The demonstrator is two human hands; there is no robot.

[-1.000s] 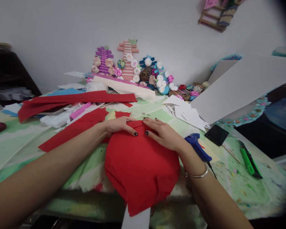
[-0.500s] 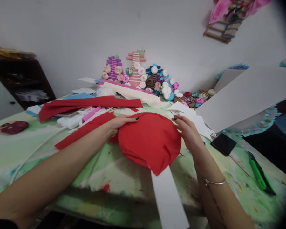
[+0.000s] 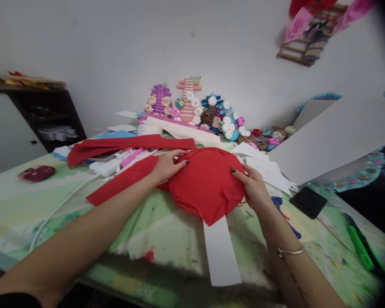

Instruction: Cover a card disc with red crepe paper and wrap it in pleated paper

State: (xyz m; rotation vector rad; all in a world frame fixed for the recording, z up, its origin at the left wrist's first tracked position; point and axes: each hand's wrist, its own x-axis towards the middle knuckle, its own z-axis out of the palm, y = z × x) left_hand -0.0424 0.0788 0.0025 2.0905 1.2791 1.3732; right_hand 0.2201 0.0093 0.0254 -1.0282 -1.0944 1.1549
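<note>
Between my hands is a round fan-shaped piece covered in red paper (image 3: 208, 182), with a white card strip (image 3: 221, 256) sticking out below it towards me. My left hand (image 3: 170, 167) grips its upper left edge, thumb on the front face and fingers behind the rim. On the right edge, my right hand (image 3: 252, 184) pinches it the same way, thumb on top and fingers partly hidden. A red paper strip (image 3: 125, 177) lies beside my left wrist, and a longer folded red paper piece (image 3: 128, 145) lies behind it.
A hot glue gun (image 3: 105, 166) with a cord lies left of centre, a dark red stone-like object (image 3: 37, 173) further left. To the right are a black phone-like slab (image 3: 308, 202) and a green cutter (image 3: 361, 246). Decorated stick crafts (image 3: 188, 102) lean against the wall.
My right hand has closed onto the right edge of the red piece. The piece is tilted slightly farther away, and its white strip has drawn up from the bottom of the view.
</note>
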